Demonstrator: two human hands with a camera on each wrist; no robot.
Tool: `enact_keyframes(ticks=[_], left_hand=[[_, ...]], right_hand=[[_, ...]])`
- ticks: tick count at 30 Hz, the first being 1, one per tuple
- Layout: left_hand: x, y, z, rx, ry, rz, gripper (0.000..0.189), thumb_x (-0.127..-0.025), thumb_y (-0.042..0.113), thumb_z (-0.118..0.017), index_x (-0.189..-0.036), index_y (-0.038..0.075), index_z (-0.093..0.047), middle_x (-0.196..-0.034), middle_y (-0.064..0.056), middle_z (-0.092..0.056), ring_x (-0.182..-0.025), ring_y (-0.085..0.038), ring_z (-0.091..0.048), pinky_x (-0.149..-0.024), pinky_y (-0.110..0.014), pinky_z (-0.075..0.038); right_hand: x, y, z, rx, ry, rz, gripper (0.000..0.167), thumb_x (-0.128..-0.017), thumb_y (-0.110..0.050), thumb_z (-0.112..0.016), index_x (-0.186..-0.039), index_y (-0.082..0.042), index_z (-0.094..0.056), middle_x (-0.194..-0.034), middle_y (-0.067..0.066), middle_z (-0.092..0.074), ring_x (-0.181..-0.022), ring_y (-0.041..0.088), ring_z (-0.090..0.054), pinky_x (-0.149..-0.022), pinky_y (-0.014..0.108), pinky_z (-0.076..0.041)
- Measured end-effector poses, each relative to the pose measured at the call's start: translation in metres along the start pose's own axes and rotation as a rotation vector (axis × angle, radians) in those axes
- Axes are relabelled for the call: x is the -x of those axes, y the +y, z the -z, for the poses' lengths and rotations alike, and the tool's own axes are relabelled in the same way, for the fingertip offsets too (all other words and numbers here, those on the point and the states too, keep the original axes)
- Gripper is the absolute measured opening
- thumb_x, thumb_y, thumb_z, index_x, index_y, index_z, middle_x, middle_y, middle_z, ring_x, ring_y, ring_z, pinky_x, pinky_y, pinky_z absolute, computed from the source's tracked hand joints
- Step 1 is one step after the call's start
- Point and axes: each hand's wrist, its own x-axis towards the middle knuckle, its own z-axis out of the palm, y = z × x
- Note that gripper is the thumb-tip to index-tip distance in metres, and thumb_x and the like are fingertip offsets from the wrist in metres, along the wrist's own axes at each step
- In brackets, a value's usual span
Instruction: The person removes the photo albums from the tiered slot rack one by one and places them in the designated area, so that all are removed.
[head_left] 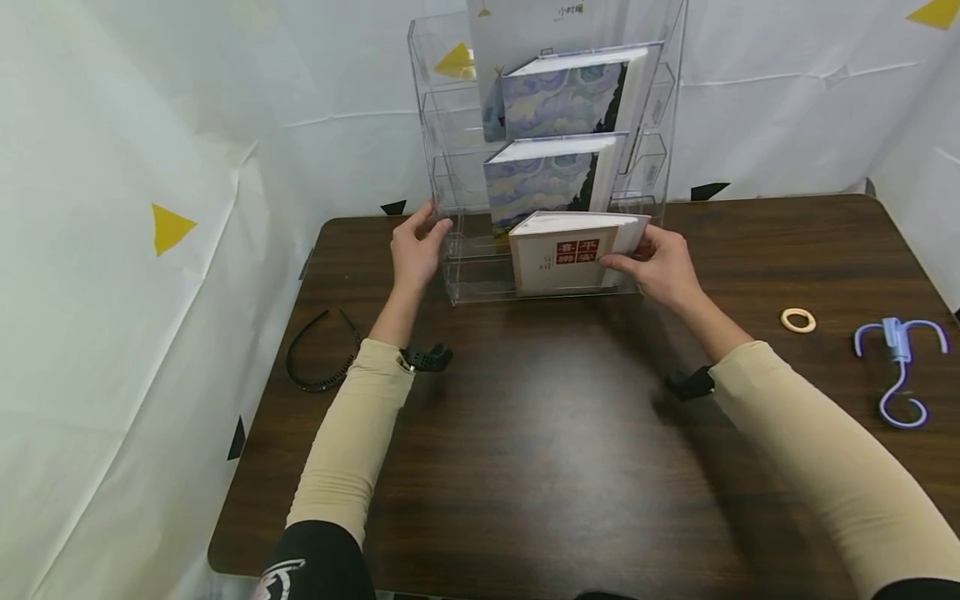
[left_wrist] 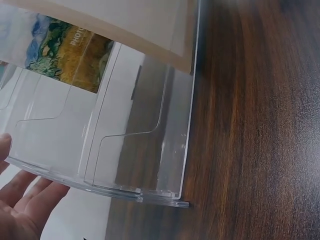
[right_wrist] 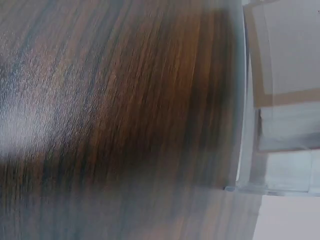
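Note:
A clear plastic display rack (head_left: 471,293) with stacked tiers stands at the back of the table. My left hand (head_left: 417,247) holds its left side edge; in the left wrist view the thumb and fingers (left_wrist: 42,202) lie on either side of the clear side panel (left_wrist: 115,190). My right hand (head_left: 663,265) pinches the right edge of a cream book (head_left: 543,271) with red square lettering, thumb in front. This book stands slightly opened in the lowest tier. Behind it, two books with blue-purple painted covers (head_left: 536,179) (head_left: 562,100) sit in higher tiers. The right wrist view leaves the right hand out.
A black headband (head_left: 300,379) lies at the table's left. To the right are a pale ring (head_left: 798,321) and a light purple hook hanger (head_left: 898,342). White sheeting (head_left: 337,67) surrounds the dark wooden table (head_left: 540,450). A pale tall book (head_left: 517,29) occupies the top tier.

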Motion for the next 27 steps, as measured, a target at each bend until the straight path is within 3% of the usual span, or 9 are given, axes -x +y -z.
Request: enact_keyframes(ticks=[4,7,11,14,16,19,23,27], left_hand=[[0.001,-0.001,0.001,0.143,-0.042,0.065,0.049,-0.090,0.020,-0.074,-0.137,0.016,-0.060,-0.124,-0.008,-0.067,-0.101,-0.015,-0.063,-0.071,-0.026,-0.052],[0.001,-0.002,0.001,0.229,-0.075,0.113,0.050,-0.091,0.018,-0.073,-0.138,0.017,-0.058,-0.127,-0.009,-0.064,-0.102,-0.017,-0.063,-0.071,-0.031,-0.055],[0.001,-0.003,0.002,0.265,-0.093,0.145,0.050,-0.090,0.017,-0.072,-0.138,0.018,-0.058,-0.130,-0.008,-0.063,-0.108,-0.019,-0.062,-0.083,-0.042,-0.055],[0.002,-0.003,0.002,0.264,-0.099,0.151,0.050,-0.091,0.017,-0.072,-0.138,0.019,-0.059,-0.130,-0.008,-0.063,-0.110,-0.021,-0.062,-0.086,-0.047,-0.054],[0.003,-0.002,0.003,0.261,-0.102,0.153,0.049,-0.091,0.017,-0.072,-0.138,0.018,-0.059,-0.130,-0.008,-0.063,-0.111,-0.021,-0.062,-0.086,-0.048,-0.053],[0.004,-0.002,0.004,0.261,-0.105,0.155,0.050,-0.091,0.017,-0.072,-0.139,0.018,-0.058,-0.129,-0.008,-0.063,-0.112,-0.020,-0.061,-0.087,-0.047,-0.053],[0.004,-0.001,0.005,0.263,-0.114,0.156,0.050,-0.091,0.020,-0.072,-0.139,0.019,-0.057,-0.130,-0.006,-0.062,-0.113,-0.019,-0.061,-0.088,-0.046,-0.053],[0.004,-0.002,0.007,0.274,-0.123,0.167,0.051,-0.091,0.021,-0.072,-0.140,0.021,-0.057,-0.132,-0.004,-0.061,-0.116,-0.018,-0.059,-0.090,-0.047,-0.052]], right_hand=[[0.002,-0.011,0.004,-0.009,0.035,0.047,0.038,-0.083,-0.011,-0.080,-0.117,0.001,-0.066,-0.110,0.018,-0.070,-0.088,0.001,-0.064,-0.072,0.013,-0.049],[0.006,-0.022,0.015,-0.048,0.069,0.110,0.037,-0.082,-0.004,-0.079,-0.116,0.002,-0.066,-0.108,0.013,-0.071,-0.087,-0.003,-0.064,-0.072,0.013,-0.050],[0.022,-0.036,0.037,-0.123,0.118,0.180,0.038,-0.080,0.008,-0.076,-0.117,0.004,-0.066,-0.103,-0.003,-0.072,-0.090,-0.001,-0.066,-0.074,0.014,-0.051],[0.047,-0.038,0.056,-0.138,0.165,0.150,0.039,-0.081,0.009,-0.075,-0.119,0.001,-0.067,-0.102,-0.012,-0.070,-0.090,0.001,-0.067,-0.073,0.014,-0.052],[0.069,-0.036,0.068,-0.138,0.196,0.083,0.038,-0.083,0.006,-0.075,-0.120,-0.003,-0.067,-0.102,-0.015,-0.069,-0.089,0.000,-0.067,-0.071,0.013,-0.051],[0.106,-0.022,0.083,-0.308,0.202,-0.045,0.035,-0.086,0.005,-0.071,-0.118,-0.007,-0.067,-0.100,-0.012,-0.071,-0.088,0.001,-0.068,-0.069,0.016,-0.053],[0.151,0.007,0.106,-0.484,0.159,-0.321,0.024,-0.091,-0.003,-0.069,-0.108,-0.019,-0.065,-0.091,-0.012,-0.073,-0.078,0.004,-0.069,-0.060,0.019,-0.055],[0.188,0.039,0.129,-0.389,0.054,-0.615,0.012,-0.094,-0.021,-0.068,-0.098,-0.030,-0.061,-0.084,-0.019,-0.069,-0.071,0.004,-0.067,-0.057,0.024,-0.053]])
